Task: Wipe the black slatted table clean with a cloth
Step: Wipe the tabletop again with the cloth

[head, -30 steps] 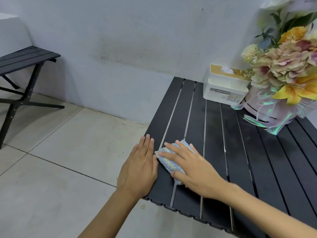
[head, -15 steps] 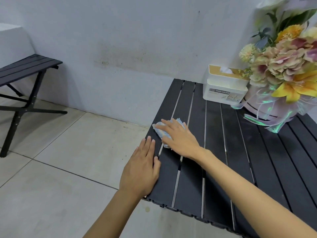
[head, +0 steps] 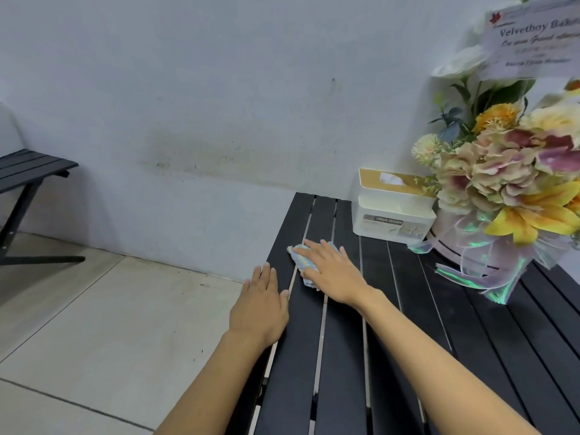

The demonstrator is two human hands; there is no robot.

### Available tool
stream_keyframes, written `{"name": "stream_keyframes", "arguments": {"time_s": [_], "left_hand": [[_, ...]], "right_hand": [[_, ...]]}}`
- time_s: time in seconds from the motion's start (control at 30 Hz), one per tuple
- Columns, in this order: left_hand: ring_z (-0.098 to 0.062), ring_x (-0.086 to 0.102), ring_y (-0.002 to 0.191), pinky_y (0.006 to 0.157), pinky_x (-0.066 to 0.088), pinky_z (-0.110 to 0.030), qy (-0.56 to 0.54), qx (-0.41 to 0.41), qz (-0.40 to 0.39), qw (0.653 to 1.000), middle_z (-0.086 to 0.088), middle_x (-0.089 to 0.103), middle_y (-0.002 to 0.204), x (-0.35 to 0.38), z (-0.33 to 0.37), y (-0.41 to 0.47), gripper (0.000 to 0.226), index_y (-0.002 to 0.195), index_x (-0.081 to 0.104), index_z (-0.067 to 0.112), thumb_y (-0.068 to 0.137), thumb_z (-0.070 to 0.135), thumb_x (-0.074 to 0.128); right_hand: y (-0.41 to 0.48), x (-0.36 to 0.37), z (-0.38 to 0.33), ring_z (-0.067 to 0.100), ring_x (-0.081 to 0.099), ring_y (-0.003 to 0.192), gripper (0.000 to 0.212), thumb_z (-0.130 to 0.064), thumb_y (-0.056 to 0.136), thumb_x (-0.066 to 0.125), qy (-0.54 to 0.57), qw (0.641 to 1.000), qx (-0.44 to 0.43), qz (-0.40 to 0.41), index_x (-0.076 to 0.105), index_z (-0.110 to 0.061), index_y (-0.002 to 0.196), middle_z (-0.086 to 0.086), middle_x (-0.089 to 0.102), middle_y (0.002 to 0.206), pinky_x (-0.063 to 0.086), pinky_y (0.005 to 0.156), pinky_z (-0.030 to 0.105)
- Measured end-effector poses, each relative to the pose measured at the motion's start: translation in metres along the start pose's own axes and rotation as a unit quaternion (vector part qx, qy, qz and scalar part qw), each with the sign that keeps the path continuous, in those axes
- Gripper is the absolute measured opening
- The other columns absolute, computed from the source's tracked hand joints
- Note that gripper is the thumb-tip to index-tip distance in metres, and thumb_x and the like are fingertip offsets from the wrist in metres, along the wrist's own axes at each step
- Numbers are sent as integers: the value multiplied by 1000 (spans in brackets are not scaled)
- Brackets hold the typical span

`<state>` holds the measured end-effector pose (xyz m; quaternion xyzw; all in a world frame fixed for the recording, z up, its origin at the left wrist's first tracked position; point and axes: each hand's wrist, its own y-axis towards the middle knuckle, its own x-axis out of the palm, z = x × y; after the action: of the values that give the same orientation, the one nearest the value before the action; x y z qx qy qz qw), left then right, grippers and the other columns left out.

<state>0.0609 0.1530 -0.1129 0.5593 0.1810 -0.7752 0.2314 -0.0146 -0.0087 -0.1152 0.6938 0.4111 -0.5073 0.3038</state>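
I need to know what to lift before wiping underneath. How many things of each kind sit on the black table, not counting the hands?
Cloth: 1
Tissue box: 1
Flower bouquet: 1
Total: 3

Black slatted table (head: 345, 356); pale-blue cloth (head: 302, 262)
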Motion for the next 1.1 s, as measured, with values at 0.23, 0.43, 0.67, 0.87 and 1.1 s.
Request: {"name": "stream_keyframes", "arguments": {"time_s": [0.23,0.43,0.67,0.87,1.1], "left_hand": [[-9,-12,143,115,0,-23,-45,29,49,997,1,-10,157,16,-4,15,55,148,-1,12,101,34,16],[-6,-11,142,114,2,-21,-44,17,79,996,3,-10,157,16,-1,13,56,149,-2,14,100,36,14],[-14,-14,143,112,-10,-26,13,45,59,997,-5,-11,157,17,-2,27,91,148,-5,9,64,43,-22],[-13,-12,143,114,-7,-30,16,59,65,996,-4,-9,157,20,-4,51,87,148,-3,10,70,46,-21],[-13,-12,143,118,-2,-35,8,50,37,998,-3,-10,157,19,-2,67,55,148,-3,10,100,33,13]], "right_hand": [[54,-7,28,20,3,146,48,-38,98,27,-14,999,29,19,21,-38,146,-7,14,157,-2,116,46],[98,-5,50,24,11,144,46,-30,100,20,-38,995,71,59,23,-32,146,-2,17,156,6,114,56],[132,-13,62,24,19,141,48,-40,97,20,1,990,116,85,31,-32,143,-1,26,154,9,113,51],[150,-17,66,25,34,133,44,-38,96,33,0,985,120,124,41,-25,137,1,41,145,19,108,45],[157,-17,72,27,31,134,49,-42,93,32,-18,990,103,97,39,-26,139,1,38,146,19,109,49]]}}
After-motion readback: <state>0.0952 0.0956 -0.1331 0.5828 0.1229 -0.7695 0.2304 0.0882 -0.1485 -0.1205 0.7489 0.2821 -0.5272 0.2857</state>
